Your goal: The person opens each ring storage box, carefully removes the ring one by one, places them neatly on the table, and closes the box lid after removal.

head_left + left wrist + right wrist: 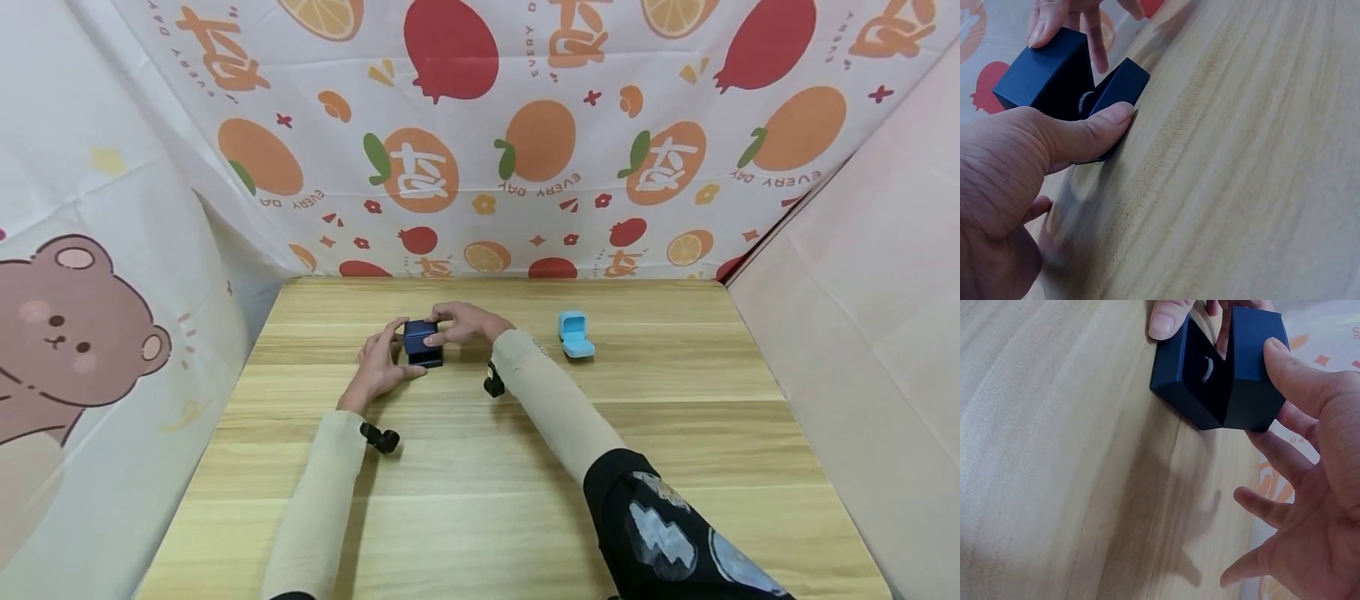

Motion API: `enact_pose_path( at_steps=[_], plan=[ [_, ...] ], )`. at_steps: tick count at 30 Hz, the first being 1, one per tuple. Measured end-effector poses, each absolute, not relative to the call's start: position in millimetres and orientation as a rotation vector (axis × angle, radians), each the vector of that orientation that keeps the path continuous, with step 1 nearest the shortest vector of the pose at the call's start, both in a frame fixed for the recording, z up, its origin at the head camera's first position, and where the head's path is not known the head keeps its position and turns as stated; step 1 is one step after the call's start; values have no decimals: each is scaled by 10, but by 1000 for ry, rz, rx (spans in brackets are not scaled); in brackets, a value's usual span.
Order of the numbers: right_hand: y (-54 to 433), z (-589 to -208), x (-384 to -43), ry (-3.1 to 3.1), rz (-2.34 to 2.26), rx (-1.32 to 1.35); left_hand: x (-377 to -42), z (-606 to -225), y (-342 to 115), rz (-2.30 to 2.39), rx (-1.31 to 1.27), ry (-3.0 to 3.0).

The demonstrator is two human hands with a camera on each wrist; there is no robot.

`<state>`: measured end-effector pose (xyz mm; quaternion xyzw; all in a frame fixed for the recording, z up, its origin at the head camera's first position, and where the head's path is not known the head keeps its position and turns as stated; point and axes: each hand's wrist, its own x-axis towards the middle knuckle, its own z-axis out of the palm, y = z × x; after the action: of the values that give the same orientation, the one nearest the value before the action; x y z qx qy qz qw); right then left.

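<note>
A dark blue ring box (423, 342) stands on the table with its lid partly raised. Inside, a silvery ring (1207, 370) sits in the dark lining; the left wrist view shows only a bit of it. At the box's base, my left hand (380, 365) holds on, its thumb (1100, 128) lying along the front edge. My right hand (467, 323) pinches the lid (1257, 369) between thumb and finger, with its other fingers spread away from the box. Part of my left hand's fingers is hidden behind the box.
A light blue ring box (575, 335) stands with its lid up on the wooden table (480, 500), to the right of my right hand. Behind the table's far edge hangs a fruit-print cloth (480, 150). White cloth walls flank both sides.
</note>
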<state>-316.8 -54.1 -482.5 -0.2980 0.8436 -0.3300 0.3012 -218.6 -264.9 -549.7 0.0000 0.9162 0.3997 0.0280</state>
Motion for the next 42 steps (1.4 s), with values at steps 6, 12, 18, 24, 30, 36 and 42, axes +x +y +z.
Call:
enact_pose_path(
  at_steps=[6, 12, 18, 24, 30, 36, 42],
  plan=[
    [-546, -4828, -3204, 2233, -855, -799, -2209, -5525, -2659, 1227, -8, 2823],
    [-565, -4846, -3233, 2235, -848, -802, -2226, -5526, -2667, 1232, -3, 2819],
    [-576, -4847, -3244, 2228, -852, -789, -2234, -5534, -2681, 1237, -10, 2808],
    [-573, -4845, -3262, 2219, -858, -784, -2250, -5528, -2682, 1236, -13, 2804],
    [-571, -4848, -3274, 2217, -866, -769, -2279, -5547, -2692, 1221, -6, 2819],
    [-583, -4830, -3294, 2206, -886, -771, -2298, -5531, -2700, 1230, -3, 2821],
    [-589, -4825, -3323, 2203, -894, -768, -2320, -5513, -2699, 1241, -3, 2826]
  ],
)
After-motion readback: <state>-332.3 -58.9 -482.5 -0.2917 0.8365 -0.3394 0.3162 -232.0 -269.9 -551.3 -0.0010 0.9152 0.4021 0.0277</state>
